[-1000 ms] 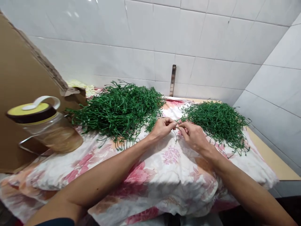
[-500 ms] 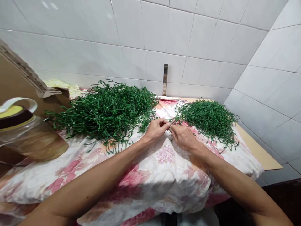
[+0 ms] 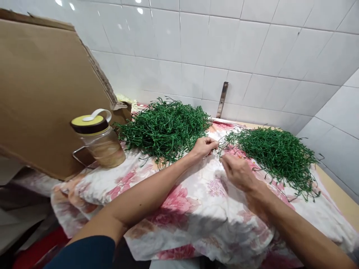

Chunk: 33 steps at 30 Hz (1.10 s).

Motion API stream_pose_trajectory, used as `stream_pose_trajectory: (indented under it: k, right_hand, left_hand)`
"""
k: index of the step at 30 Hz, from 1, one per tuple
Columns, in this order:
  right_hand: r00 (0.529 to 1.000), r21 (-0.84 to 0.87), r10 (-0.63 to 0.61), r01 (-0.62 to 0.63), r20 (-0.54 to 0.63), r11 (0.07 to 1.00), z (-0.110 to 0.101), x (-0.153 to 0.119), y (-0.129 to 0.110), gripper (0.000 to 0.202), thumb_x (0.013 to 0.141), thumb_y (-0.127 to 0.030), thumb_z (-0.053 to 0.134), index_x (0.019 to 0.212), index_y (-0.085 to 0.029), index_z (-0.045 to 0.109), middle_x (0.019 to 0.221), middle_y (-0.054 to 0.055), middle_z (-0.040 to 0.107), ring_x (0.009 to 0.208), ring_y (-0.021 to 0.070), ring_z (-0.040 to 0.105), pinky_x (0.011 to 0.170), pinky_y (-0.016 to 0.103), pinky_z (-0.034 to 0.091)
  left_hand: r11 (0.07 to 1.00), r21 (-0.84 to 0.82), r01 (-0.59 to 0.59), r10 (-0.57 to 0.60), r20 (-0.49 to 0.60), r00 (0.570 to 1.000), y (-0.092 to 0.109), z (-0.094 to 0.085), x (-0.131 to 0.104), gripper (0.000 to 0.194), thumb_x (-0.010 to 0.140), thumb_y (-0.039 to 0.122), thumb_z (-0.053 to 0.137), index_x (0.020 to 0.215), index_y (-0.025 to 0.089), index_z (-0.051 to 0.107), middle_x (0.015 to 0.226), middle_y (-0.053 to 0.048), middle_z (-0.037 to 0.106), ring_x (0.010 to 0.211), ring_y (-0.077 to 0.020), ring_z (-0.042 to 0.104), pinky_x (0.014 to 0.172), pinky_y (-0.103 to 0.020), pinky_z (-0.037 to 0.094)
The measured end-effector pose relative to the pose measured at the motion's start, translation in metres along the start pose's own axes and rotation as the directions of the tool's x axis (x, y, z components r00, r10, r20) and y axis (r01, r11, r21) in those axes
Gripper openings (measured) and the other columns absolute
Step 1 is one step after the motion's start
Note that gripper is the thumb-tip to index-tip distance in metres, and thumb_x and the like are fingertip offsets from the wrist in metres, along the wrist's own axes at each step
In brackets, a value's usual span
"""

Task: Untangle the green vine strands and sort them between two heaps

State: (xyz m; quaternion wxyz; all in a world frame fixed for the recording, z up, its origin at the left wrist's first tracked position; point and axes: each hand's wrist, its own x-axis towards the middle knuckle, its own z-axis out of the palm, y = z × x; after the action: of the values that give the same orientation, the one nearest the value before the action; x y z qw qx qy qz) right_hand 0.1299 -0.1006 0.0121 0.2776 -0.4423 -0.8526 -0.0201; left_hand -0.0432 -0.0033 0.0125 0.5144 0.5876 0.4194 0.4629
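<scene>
- White-tiled wall (image 3: 252, 45) behind; floral cloth (image 3: 202, 209) covers the surface.
- Left hand (image 3: 204, 146): fingers curled closed, pinching a thin green stem (image 3: 221, 144) beside the large green pile (image 3: 165, 129).
- Right hand (image 3: 238, 172): fingertips drawn together near the smaller green pile (image 3: 277, 155); whether they grip anything cannot be told.

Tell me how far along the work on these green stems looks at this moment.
Seemingly done: a smaller heap of green stems lies on the floral cloth at right. In hand: the left hand pinches a thin green stem, while the right hand is just below it; its grip is unclear. Seemingly left: the larger heap of green stems beside the yellow-lidded jar.
</scene>
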Motion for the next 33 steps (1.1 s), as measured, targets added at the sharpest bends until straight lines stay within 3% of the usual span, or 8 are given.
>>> stream_pose_trajectory:
  k: [4, 7, 10, 15, 17, 21, 27, 33]
  right_hand:
    - [0.941, -0.003, 0.134, -0.142, -0.310, 0.990, -0.036, 0.005, 0.035, 0.032, 0.104, -0.037, 0.047, 0.113, -0.017, 0.070, 0.098, 0.012, 0.076, 0.079, 0.0221, 0.068, 0.077, 0.034, 0.051]
    - [0.820, -0.124, 0.255, -0.364, -0.512, 0.923, -0.067, 0.000, 0.070, 0.035, 0.102, -0.033, 0.045, 0.119, -0.015, 0.070, 0.092, 0.013, 0.075, 0.083, 0.0268, 0.069, 0.080, 0.040, 0.051]
    - [0.705, -0.239, 0.286, -0.546, -0.649, 0.803, -0.090, -0.010, 0.096, 0.043, 0.093, -0.027, 0.053, 0.129, -0.007, 0.066, 0.114, 0.026, 0.070, 0.105, 0.0377, 0.065, 0.086, 0.048, 0.049]
    - [0.620, -0.163, 0.243, -0.524, -0.746, 0.836, -0.094, -0.011, 0.079, 0.054, 0.085, -0.024, 0.065, 0.134, -0.004, 0.062, 0.124, 0.030, 0.065, 0.111, 0.0397, 0.063, 0.086, 0.048, 0.050]
    - [0.642, -0.005, 0.288, -0.414, -0.710, 0.910, -0.082, -0.005, 0.055, 0.032, 0.094, -0.027, 0.057, 0.120, -0.013, 0.070, 0.101, 0.017, 0.073, 0.085, 0.0279, 0.068, 0.075, 0.040, 0.052]
    - [0.926, 0.272, 0.276, -0.204, -0.259, 0.941, -0.048, 0.005, 0.017, 0.024, 0.097, -0.034, 0.059, 0.106, -0.018, 0.073, 0.088, 0.007, 0.075, 0.065, 0.0173, 0.064, 0.060, 0.029, 0.049]
    - [0.955, 0.355, 0.296, -0.279, 0.006, 0.892, -0.025, 0.005, 0.020, 0.029, 0.095, -0.042, 0.064, 0.107, -0.019, 0.076, 0.090, 0.006, 0.077, 0.069, 0.0178, 0.066, 0.066, 0.030, 0.050]
    - [0.965, 0.361, 0.261, -0.241, -0.006, 0.901, -0.017, 0.006, 0.023, 0.018, 0.092, -0.033, 0.065, 0.100, -0.021, 0.076, 0.092, 0.005, 0.077, 0.075, 0.0188, 0.067, 0.071, 0.031, 0.049]
  left_hand:
    - [0.996, -0.079, 0.031, -0.020, 0.136, 0.990, 0.007, 0.002, -0.011, 0.041, 0.073, 0.053, 0.078, 0.072, 0.013, 0.067, 0.072, -0.004, 0.069, 0.048, -0.0069, 0.046, 0.042, -0.021, 0.032]
    - [0.988, -0.108, 0.109, -0.090, 0.171, 0.981, 0.012, 0.007, -0.016, 0.040, 0.072, 0.049, 0.081, 0.070, 0.012, 0.066, 0.073, -0.007, 0.072, 0.048, -0.0063, 0.045, 0.042, -0.021, 0.031]
    - [0.971, -0.151, 0.188, -0.155, 0.207, 0.966, 0.017, 0.010, -0.019, 0.037, 0.074, 0.045, 0.082, 0.071, 0.012, 0.064, 0.074, -0.008, 0.073, 0.045, -0.0050, 0.044, 0.041, -0.020, 0.030]
    - [0.962, -0.182, 0.204, -0.167, 0.201, 0.965, 0.020, 0.013, -0.023, 0.032, 0.077, 0.039, 0.082, 0.074, 0.012, 0.065, 0.073, -0.006, 0.072, 0.042, -0.0047, 0.048, 0.040, -0.020, 0.032]
    - [0.969, -0.165, 0.181, -0.152, 0.176, 0.973, 0.019, 0.013, -0.023, 0.031, 0.077, 0.039, 0.083, 0.075, 0.011, 0.067, 0.062, -0.001, 0.065, 0.043, -0.0059, 0.050, 0.041, -0.020, 0.033]
    - [0.987, -0.127, 0.094, -0.073, 0.162, 0.984, 0.016, 0.013, -0.023, 0.036, 0.074, 0.044, 0.084, 0.074, 0.011, 0.068, 0.053, 0.003, 0.056, 0.045, -0.0071, 0.051, 0.044, -0.020, 0.038]
    - [0.980, -0.178, 0.094, -0.062, 0.178, 0.982, 0.015, 0.015, -0.023, 0.042, 0.070, 0.048, 0.085, 0.075, 0.011, 0.067, 0.062, 0.000, 0.061, 0.049, -0.0074, 0.053, 0.045, -0.020, 0.039]
    - [0.969, -0.221, 0.108, -0.054, 0.235, 0.970, 0.013, 0.017, -0.025, 0.047, 0.066, 0.054, 0.086, 0.074, 0.012, 0.067, 0.062, 0.001, 0.060, 0.052, -0.0071, 0.053, 0.049, -0.020, 0.041]
